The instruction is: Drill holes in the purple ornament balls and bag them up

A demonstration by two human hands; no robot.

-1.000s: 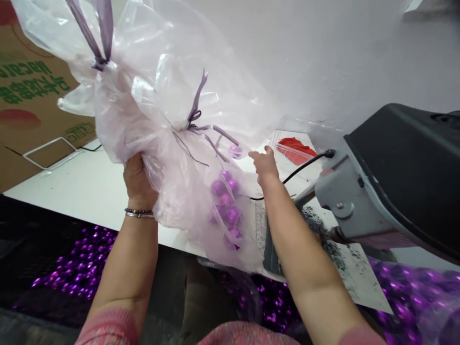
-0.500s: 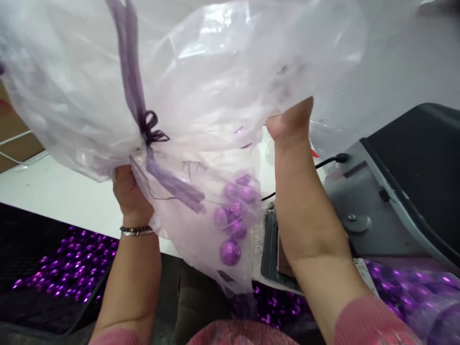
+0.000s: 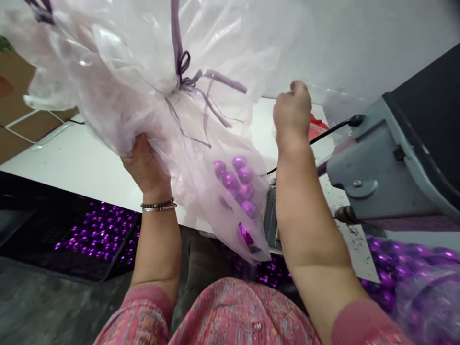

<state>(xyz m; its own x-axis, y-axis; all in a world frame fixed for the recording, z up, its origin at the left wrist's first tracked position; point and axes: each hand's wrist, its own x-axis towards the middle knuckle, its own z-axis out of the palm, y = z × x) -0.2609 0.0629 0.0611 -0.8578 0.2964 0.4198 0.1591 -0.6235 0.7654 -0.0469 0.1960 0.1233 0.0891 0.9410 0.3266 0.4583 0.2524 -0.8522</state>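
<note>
Our left hand (image 3: 143,160) clamps the bag (image 3: 154,96), which slants down rightward past it, balls (image 3: 239,182) between both hands but nearer us; our right hand's (image 3: 293,112) grip we cannot tell.

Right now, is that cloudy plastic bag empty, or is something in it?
Not empty: several shiny purple balls show through the lower part of the plastic bag, which the left hand grips higher up.

Cardboard box (image 3: 14,103), pale wall (image 3: 359,48), black cable (image 3: 331,131)
</note>
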